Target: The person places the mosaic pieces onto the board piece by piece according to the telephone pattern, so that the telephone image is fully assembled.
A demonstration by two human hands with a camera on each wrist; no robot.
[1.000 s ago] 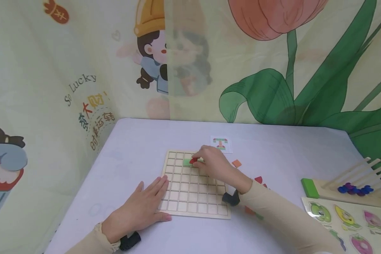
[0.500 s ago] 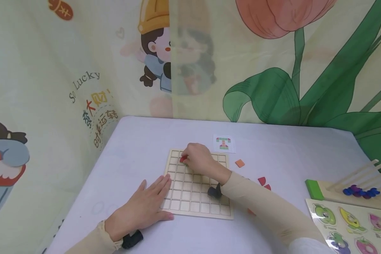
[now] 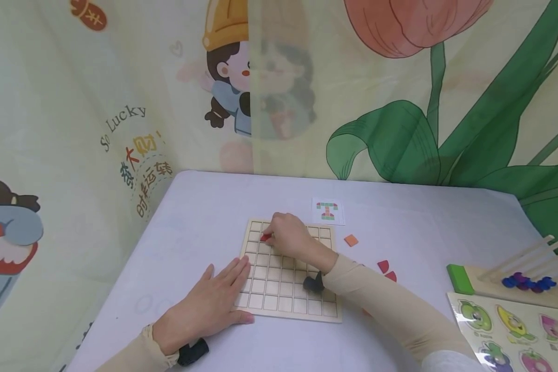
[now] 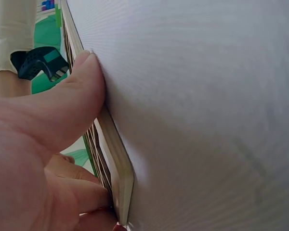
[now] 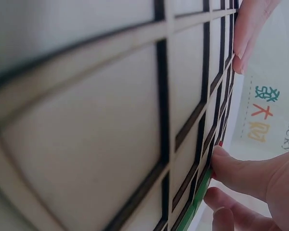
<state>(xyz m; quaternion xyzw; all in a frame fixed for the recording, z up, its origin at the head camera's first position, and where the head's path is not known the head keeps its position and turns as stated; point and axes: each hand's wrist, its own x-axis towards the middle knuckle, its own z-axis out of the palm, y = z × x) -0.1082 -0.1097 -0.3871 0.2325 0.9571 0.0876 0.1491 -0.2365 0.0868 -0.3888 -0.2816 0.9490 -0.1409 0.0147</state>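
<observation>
A wooden grid board lies flat on the white table. Over its upper left cells, my right hand pinches a small red quarter-round tile between thumb and fingers. In the right wrist view, a green tile sits in the grid beside those fingers; the hand hides it from the head camera. My left hand lies with straight fingers along the board's left edge, fingertips on the rim. The left wrist view shows its thumb against the board's near side.
Behind the board lies a small pattern card. An orange square tile and red quarter-round tiles lie to the right. Farther right are a peg rack with blue and purple beads and a fruit picture board.
My right hand has moved left across the board with the red tile, then settled slightly lower over the upper left cells. My left hand has stayed on the board's edge.
</observation>
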